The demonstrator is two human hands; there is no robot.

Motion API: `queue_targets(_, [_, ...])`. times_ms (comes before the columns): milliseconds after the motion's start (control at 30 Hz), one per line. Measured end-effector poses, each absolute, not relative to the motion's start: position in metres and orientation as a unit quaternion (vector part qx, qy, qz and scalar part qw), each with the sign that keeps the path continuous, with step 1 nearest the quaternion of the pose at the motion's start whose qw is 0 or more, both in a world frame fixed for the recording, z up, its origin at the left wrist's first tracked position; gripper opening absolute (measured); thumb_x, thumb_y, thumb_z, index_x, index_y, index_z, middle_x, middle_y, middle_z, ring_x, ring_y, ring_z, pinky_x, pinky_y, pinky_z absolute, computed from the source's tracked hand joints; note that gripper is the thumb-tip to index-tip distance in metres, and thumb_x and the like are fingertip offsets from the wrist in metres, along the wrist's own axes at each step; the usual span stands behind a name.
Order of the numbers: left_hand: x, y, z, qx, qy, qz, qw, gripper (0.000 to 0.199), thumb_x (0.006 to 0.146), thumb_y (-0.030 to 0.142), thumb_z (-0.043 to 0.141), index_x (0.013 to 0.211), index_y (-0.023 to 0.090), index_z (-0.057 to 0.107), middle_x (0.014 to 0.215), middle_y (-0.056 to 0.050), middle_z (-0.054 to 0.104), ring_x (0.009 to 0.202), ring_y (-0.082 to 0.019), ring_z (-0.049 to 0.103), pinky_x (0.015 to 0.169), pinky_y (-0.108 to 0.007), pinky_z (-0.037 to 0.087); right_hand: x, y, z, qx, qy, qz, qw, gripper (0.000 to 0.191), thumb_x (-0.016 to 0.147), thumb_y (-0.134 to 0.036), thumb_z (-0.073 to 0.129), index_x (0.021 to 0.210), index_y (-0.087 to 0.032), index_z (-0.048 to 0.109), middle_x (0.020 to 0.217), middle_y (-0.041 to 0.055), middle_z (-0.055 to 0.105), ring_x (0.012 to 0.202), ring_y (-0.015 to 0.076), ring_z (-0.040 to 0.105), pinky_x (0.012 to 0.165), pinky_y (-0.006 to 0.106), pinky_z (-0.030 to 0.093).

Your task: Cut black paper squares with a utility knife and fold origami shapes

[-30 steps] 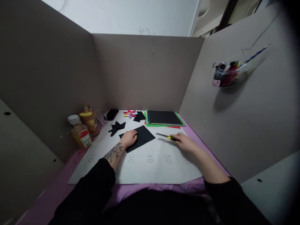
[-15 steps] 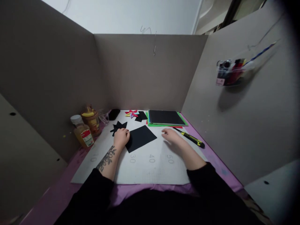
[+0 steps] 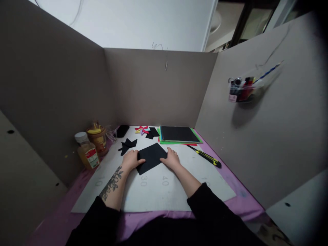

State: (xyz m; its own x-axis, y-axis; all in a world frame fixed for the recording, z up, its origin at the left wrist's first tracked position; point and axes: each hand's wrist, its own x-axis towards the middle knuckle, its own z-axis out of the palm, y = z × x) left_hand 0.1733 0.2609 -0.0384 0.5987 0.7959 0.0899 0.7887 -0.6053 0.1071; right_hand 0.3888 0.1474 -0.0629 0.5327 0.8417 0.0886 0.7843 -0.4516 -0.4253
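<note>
A black paper sheet lies at an angle on the white numbered board. My left hand holds its left edge, thumb on top. At the right corner my right hand grips the same sheet, its thumb also on the paper. Black folded paper pieces lie just beyond my left hand. Farther back are a red, yellow and purple paper star and more black pieces.
Stacked coloured sheets sit at the back right, near a yellow-black cutter. A glue bottle, a jar and a black object stand along the left. A tool holder hangs on the right wall.
My right hand has moved left onto the sheet's right corner. My left hand's thumb now shows on top of the paper. The camera view has shifted slightly.
</note>
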Motion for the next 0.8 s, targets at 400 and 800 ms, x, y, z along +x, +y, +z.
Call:
queue_targets(400, [0.174, 0.264, -0.044, 0.900, 0.406, 0.135, 0.077, 0.051, 0.072, 0.052, 0.061, 0.109, 0.017, 0.058, 0.111, -0.014, 0.062, 0.107, -0.030, 0.053, 0.087, -0.036, 0.039, 0.388, 0.147, -0.078, -0.726, -0.433, 0.114, 0.521, 0.018, 0.066, -0.020, 0.054, 0.083, -0.021, 0.059, 0.074, -0.0003, 0.062, 0.070, 0.0172, 0.058, 0.066, 0.027, 0.043])
queue_targets(800, [0.179, 0.266, -0.046, 0.768, 0.361, 0.296, 0.438, 0.018, 0.070, 0.034, 0.059, 0.070, 0.016, 0.060, 0.060, 0.001, 0.058, 0.056, -0.014, 0.053, 0.054, -0.023, 0.037, 0.415, 0.147, -0.078, -0.516, -0.245, 0.256, 0.780, 0.039, 0.063, -0.043, 0.068, 0.091, -0.020, 0.055, 0.067, -0.0015, 0.063, 0.057, 0.0150, 0.057, 0.055, 0.026, 0.044])
